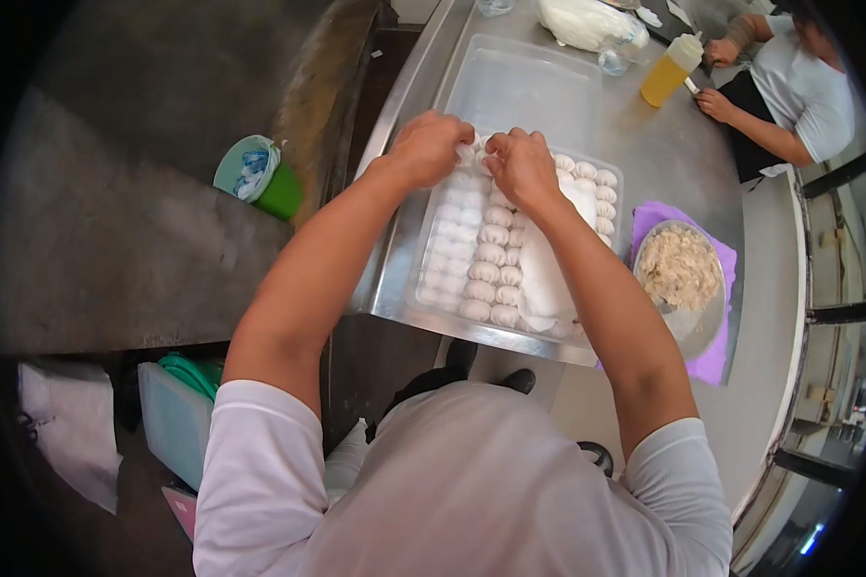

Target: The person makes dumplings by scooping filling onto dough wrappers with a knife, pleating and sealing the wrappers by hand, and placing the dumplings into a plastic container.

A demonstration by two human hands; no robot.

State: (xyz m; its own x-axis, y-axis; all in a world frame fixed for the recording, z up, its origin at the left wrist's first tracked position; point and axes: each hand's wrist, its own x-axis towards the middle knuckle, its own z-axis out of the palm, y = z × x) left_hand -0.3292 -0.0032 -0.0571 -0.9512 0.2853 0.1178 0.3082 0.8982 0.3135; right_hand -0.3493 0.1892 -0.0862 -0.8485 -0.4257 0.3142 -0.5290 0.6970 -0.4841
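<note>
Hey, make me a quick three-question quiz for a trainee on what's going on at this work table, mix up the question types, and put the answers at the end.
1. Multiple choice: what lies under the bowl of pale mixture? A, a green bin; B, a purple cloth; C, a black towel.
2. True or false: the left hand and the right hand are both at the end of the tray of dumplings farthest from the person's body.
3. Fill in the missing word: the squeeze bottle on the table holds a ____ liquid.

Key: 1, B; 2, true; 3, yellow.
</note>
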